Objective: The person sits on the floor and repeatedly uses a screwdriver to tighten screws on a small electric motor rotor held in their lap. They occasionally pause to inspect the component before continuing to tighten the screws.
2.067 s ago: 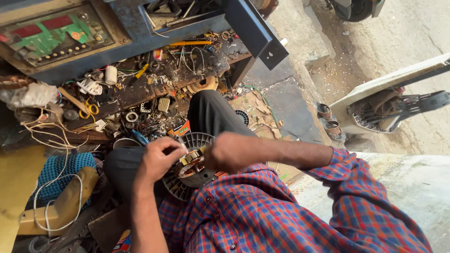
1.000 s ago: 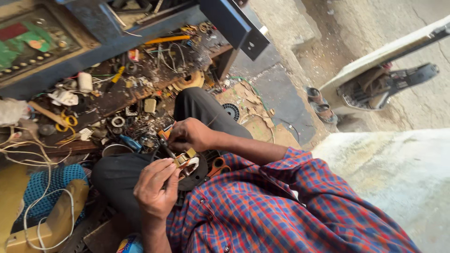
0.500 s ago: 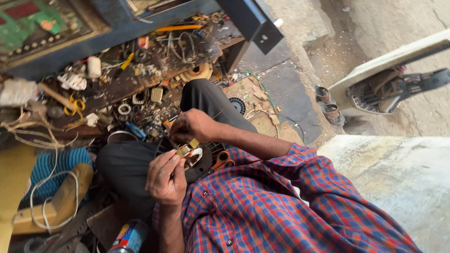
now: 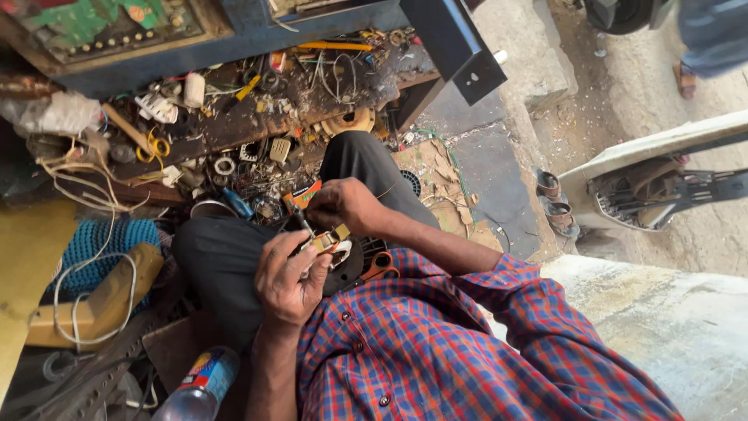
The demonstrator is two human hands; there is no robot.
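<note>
My left hand (image 4: 287, 274) and my right hand (image 4: 343, 204) meet over my lap, both gripping a small yellow and metal part (image 4: 331, 238). The left hand's fingers curl around it from below; the right hand pinches it from above, with a thin dark tool tip (image 4: 300, 218) beside it. Under the hands a dark round motor-like piece (image 4: 352, 269) rests on my black trousers. Orange-handled pliers (image 4: 381, 266) lie by my checked shirt.
A cluttered low bench (image 4: 234, 117) holds wires, coils, tape rolls and small parts. A blue knitted cloth (image 4: 101, 242), a yellow casing with white cord (image 4: 93, 304) and a plastic bottle (image 4: 199, 386) lie at left. Sandals (image 4: 555, 206), a white vehicle panel (image 4: 662, 171) and another person's leg (image 4: 713, 31) are at right.
My hands have lifted the small part off the round piece and drawn together nearer my chest. The view shifted, and another person's leg has come in at top right.
</note>
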